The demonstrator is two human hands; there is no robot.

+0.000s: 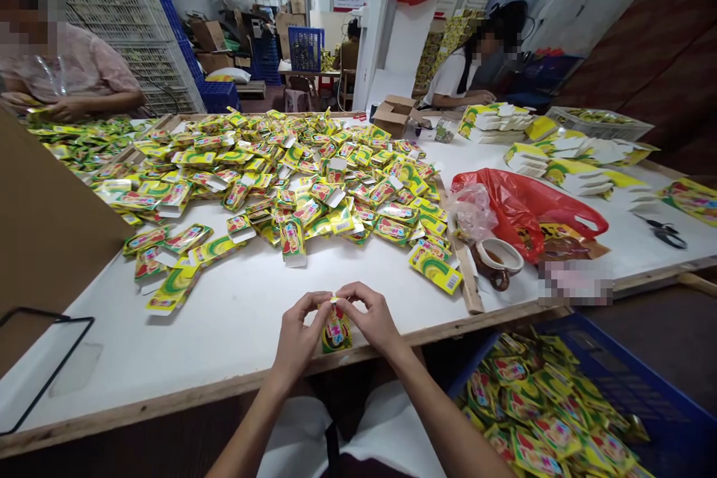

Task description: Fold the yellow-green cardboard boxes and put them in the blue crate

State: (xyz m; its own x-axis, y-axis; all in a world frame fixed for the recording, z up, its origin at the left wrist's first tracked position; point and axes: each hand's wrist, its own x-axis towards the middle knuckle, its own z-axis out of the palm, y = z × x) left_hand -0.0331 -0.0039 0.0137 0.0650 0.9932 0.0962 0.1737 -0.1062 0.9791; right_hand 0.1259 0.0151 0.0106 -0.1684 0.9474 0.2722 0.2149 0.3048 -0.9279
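Note:
A small yellow and green box (336, 330) with pink lettering stands at the front edge of the white table, its top end between my two hands. My left hand (302, 327) pinches the top from the left, thumb and fingertips together. From the right, my right hand (372, 315) does the same, its fingertips nearly meeting the left ones. Just beyond my hands, a large heap of similar boxes (291, 235) spreads over the table, many with white end flaps sticking out.
Right of a wooden strip (466, 276) are a brown cup (498, 263), a red bag (520, 202), scissors (666, 231) and stacked flat cartons (582, 175). A blue crate (644, 388) of packets stands lower right. Cardboard (50, 239) and a black wire frame (56, 370) are left. People sit beyond.

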